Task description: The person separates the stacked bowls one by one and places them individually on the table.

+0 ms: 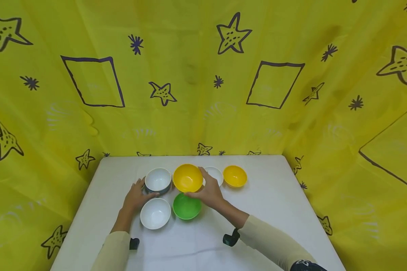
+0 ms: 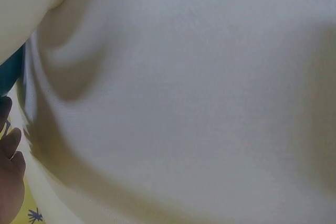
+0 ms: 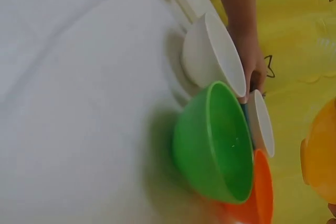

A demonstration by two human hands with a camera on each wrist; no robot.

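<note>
My right hand (image 1: 208, 190) pinches a large yellow bowl (image 1: 188, 178) by its right side, thumb at the near edge. In the right wrist view this yellow bowl (image 3: 321, 153) is raised above an orange bowl (image 3: 260, 198), which it hides in the head view. My left hand (image 1: 135, 196) spreads fingers and thumb around a dark teal bowl (image 1: 164, 191) in which a white bowl (image 1: 158, 180) is nested. Nearer me, another white bowl (image 1: 155, 213) and a green bowl (image 1: 187, 206) stand side by side. The left wrist view shows only fingertips (image 2: 11, 142) and part of the teal bowl (image 2: 10, 72).
Behind my right hand stands a further white bowl (image 1: 214, 174), partly covered, with a smaller yellow bowl (image 1: 235, 176) to its right. All rest on a white-covered table (image 1: 274, 210). A yellow curtain (image 1: 190, 124) with drawn stars encloses the table at the back and sides.
</note>
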